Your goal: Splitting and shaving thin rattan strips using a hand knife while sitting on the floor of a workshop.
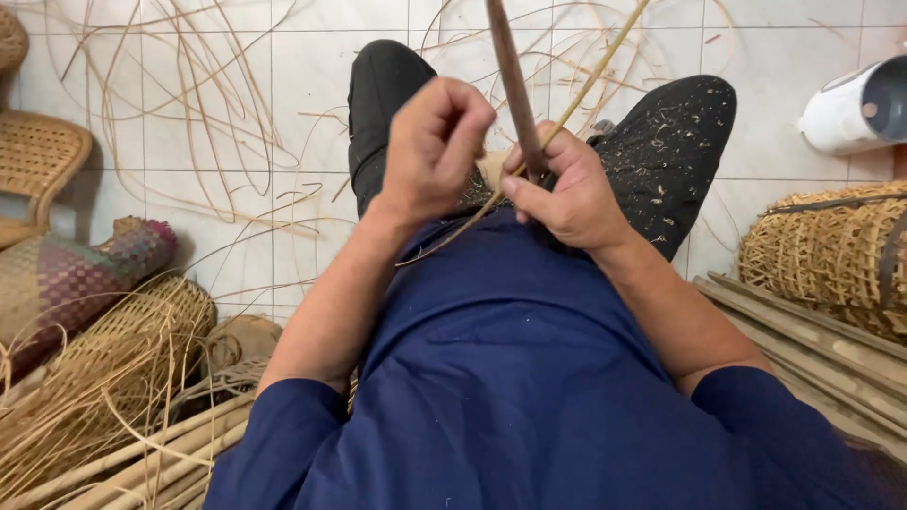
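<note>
Right hand (567,194) fingers clamp brown stick (515,85) upright, steadying it; left hand (435,146) fingers pinch cane strip (595,80), running toward 1 o'clock.

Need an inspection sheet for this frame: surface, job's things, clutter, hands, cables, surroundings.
Surface: white tiled floor, strewn with loose cane strands.
Job's things: dark stick and thin cane strip, over the lap.
Clutter: shavings on the black trousers.
Hands: left hand closed on the strip; right hand grips the stick.
Cables: nothing seen.
Surroundings: woven baskets right, bamboo poles and a basket lower left, white appliance upper right.
</note>
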